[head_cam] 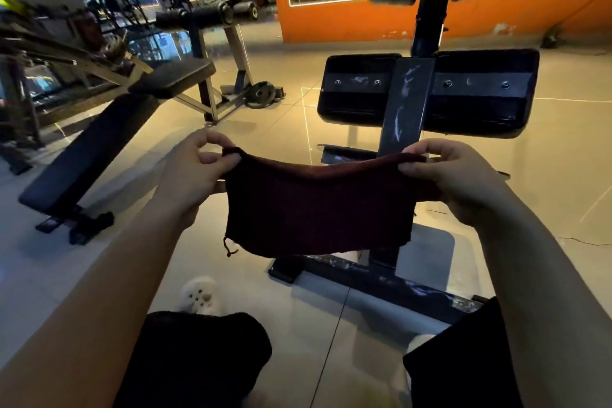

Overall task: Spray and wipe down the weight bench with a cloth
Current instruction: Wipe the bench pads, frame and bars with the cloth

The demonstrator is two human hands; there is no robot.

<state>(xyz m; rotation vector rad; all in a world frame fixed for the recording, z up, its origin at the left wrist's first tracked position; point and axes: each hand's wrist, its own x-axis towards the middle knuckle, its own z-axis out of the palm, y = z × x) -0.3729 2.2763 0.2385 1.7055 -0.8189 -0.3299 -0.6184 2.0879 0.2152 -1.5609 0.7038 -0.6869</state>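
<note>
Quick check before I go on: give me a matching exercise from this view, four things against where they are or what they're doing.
Things:
1. left hand
2. right hand
3. cloth
4. weight plate

Places or states:
A. lies on the floor by the far bench's foot
B. pinches the cloth's upper corner on the right of the view
C. hangs spread between both hands, dark maroon
D. pinches the cloth's upper corner on the left of the view

Pairs: 1-D, 2-B, 3-C, 4-A
</note>
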